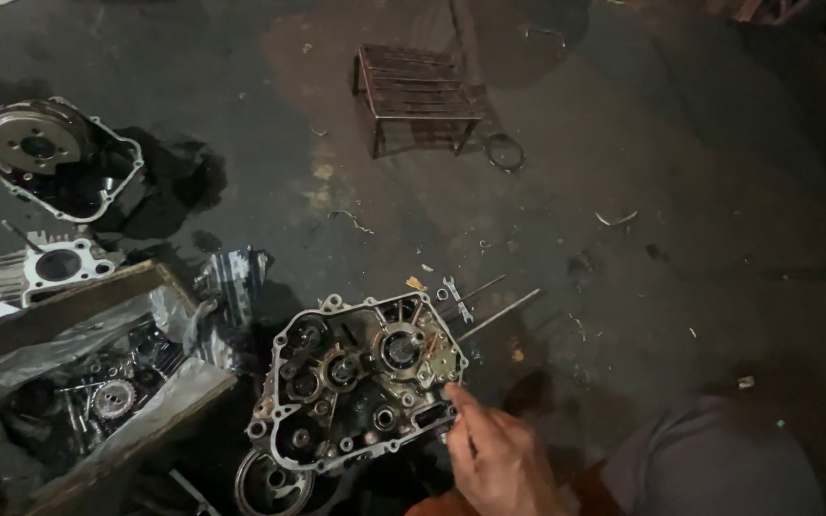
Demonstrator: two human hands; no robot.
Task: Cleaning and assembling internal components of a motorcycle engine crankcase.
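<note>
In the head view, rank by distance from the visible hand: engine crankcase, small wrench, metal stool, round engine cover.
From the hand, which side unclear:
1. Engine crankcase, touching it.
2. Small wrench, just above.
3. Metal stool, top centre.
4. Round engine cover, far upper left.

engine case (356, 382) right of wooden box (69, 315), metal stool (418, 96) behind.

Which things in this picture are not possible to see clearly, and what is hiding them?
- Head view: the hand is cut off by the bottom edge; which hand it is stays unclear.
- Its fingertips cover part of the open engine case rim.
- The parts in the wooden box are half hidden under plastic sheet.
- The round cover below the case is cropped and dark.
</note>
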